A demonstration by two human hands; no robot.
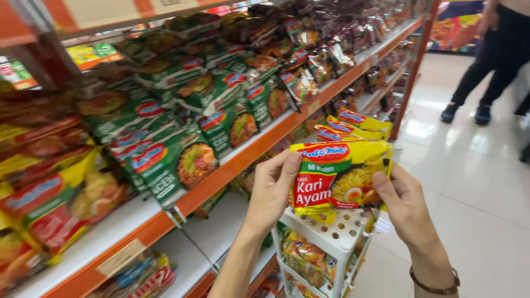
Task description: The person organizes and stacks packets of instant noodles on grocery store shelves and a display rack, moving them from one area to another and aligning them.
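**Noodle packet held up in both hands by the shop shelves**

Noodle packet (338, 175), yellow with a red panel and a picture of a bowl of noodles, sits in the air in front of the shelves, above a white perforated rack (331, 234). The left hand (271, 190) has its grip closed on the packet's left edge, fingertips curled over the top corner. The right hand (404, 205) pinches the right edge, thumb on the front, with a thin bracelet (436, 287) at the wrist.

More yellow packets (353, 126) of the same kind lie stacked just behind the held one. To the left, an orange-edged shelf (232, 168) carries rows of green noodle packets (176, 157), with yellow and red ones (52, 204) nearer the camera and darker packs farther along. The rack's lower tiers hold small bright packs (306, 256).

At the top right, well apart, another person's legs (488, 72) in dark trousers and blue shoes stand on the pale tiled floor (475, 193).
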